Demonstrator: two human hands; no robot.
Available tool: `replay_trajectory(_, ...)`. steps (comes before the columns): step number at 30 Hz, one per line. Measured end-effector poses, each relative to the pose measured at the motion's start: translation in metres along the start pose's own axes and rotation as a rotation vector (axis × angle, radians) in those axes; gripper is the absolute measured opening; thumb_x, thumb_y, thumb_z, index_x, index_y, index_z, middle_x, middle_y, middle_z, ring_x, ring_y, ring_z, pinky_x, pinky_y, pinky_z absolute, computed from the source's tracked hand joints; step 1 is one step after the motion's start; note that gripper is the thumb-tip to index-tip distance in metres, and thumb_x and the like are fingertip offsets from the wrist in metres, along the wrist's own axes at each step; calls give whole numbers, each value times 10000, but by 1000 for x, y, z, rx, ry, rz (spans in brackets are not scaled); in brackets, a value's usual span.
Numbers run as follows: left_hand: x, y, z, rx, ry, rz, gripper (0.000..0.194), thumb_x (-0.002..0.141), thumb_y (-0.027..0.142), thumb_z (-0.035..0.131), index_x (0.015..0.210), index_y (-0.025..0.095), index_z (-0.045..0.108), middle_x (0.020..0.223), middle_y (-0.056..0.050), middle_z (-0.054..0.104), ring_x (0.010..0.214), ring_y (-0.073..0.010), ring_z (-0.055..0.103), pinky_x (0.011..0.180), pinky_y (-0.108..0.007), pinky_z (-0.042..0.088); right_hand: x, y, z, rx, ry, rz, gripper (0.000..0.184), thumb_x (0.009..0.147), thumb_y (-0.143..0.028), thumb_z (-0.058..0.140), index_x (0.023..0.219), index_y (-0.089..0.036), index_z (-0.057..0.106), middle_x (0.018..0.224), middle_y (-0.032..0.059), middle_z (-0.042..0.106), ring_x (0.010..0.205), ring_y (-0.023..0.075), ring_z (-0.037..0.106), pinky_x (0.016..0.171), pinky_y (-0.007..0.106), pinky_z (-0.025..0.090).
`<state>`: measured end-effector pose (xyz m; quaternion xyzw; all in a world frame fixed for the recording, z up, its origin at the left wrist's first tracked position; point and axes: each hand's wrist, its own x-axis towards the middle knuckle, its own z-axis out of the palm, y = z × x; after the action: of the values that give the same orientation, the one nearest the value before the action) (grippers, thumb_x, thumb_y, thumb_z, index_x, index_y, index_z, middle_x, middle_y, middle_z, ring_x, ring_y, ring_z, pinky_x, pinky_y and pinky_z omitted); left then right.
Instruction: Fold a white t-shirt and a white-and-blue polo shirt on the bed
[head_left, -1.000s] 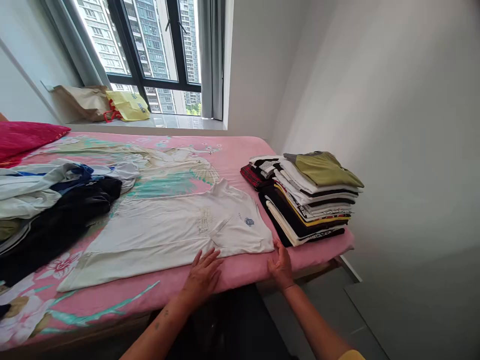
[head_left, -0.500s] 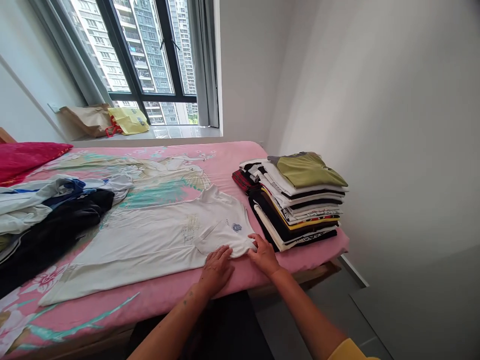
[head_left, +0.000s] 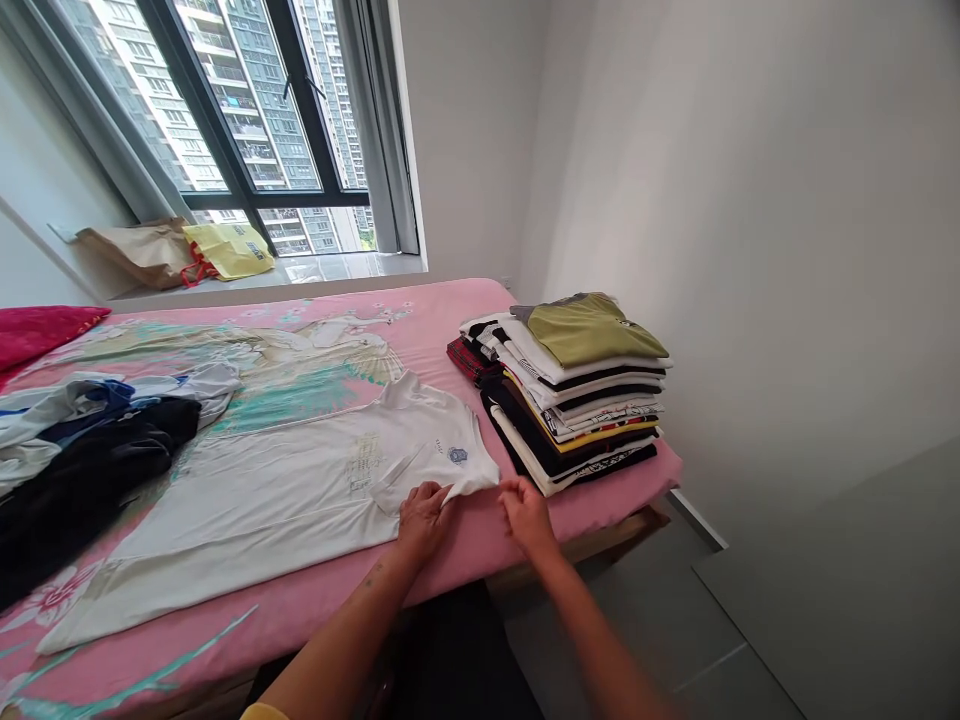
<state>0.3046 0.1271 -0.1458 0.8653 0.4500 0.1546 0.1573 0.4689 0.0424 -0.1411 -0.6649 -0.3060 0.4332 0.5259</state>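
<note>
A white T-shirt [head_left: 300, 480] with a small blue chest emblem lies spread flat on the pink bedsheet [head_left: 480, 540]. My left hand [head_left: 421, 512] pinches the near edge of its sleeve. My right hand [head_left: 525, 510] rests at the sleeve's tip on the sheet, fingers curled; I cannot make out whether it grips cloth. Just right of both hands stands a tall stack of folded clothes [head_left: 577, 400] with an olive-green shirt on top.
A heap of unfolded dark and white clothes [head_left: 82, 450] lies at the left of the bed, and a red pillow [head_left: 37, 330] beyond it. A brown bag [head_left: 139, 250] and a yellow bag [head_left: 229, 250] lie on the windowsill. The white wall runs along the right, grey floor below.
Both hands moved from lying flat at the shirt's near hem to the sleeve. The left hand now pinches the sleeve edge. The view shifted right.
</note>
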Motion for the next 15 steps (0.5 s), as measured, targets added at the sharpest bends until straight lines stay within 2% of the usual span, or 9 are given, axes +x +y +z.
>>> replay_trajectory(2,-1,2,-4,-24,-26,-11,382,896,468,332,1071,370,657,972,-19,606,944,-209,531,831,-370,415,-12,16,7,3,-139,168,267,744,-330,485,963,-179,505,710,10,577,467,110,502,360,221,402)
replay_trajectory(4,-1,0,-8,-47,-59,15,392,887,498,334,1075,377,656,994,-12,613,960,-205,540,848,-372,424,-21,24,14,63,-163,193,322,735,-373,518,993,-183,479,755,24,594,481,122,543,335,223,414)
replay_trajectory(6,-1,-7,-13,-59,-51,66,382,875,494,370,1124,365,629,1067,-14,615,1018,-207,538,883,-377,425,-24,27,18,176,-90,188,421,747,-414,513,1095,-206,402,844,36,601,555,136,596,356,228,455)
replay_trajectory(8,3,-21,-19,-22,34,81,399,861,463,418,1191,316,587,1187,-45,586,1116,-227,505,936,-400,403,-22,27,16,226,11,172,528,731,-396,525,1186,-233,314,859,24,598,564,141,612,358,227,470)
replay_trajectory(10,10,-37,-26,66,131,0,467,843,431,453,1267,246,516,1302,-102,517,1209,-264,439,976,-444,364,-18,26,10,178,42,134,601,708,-345,526,1241,-254,264,809,-6,597,511,133,600,334,210,449)
replay_trajectory(11,15,-45,-31,114,133,-77,505,834,425,459,1293,217,481,1336,-129,485,1234,-285,413,981,-473,348,-16,26,6,145,17,112,608,702,-325,516,1252,-259,265,778,-20,595,478,126,586,322,200,433)
replay_trajectory(13,26,-57,-40,178,40,-239,560,809,441,466,1302,176,448,1346,-167,467,1237,-324,403,961,-517,337,-11,22,-2,100,-88,85,596,703,-307,495,1256,-255,280,735,-37,597,442,116,572,320,188,417)
replay_trajectory(15,38,-65,-48,194,-78,-341,576,761,479,495,1243,164,490,1282,-182,520,1184,-353,452,926,-532,345,-6,17,-8,61,-202,113,568,706,-300,496,1236,-237,302,698,-46,600,422,113,566,330,184,415)
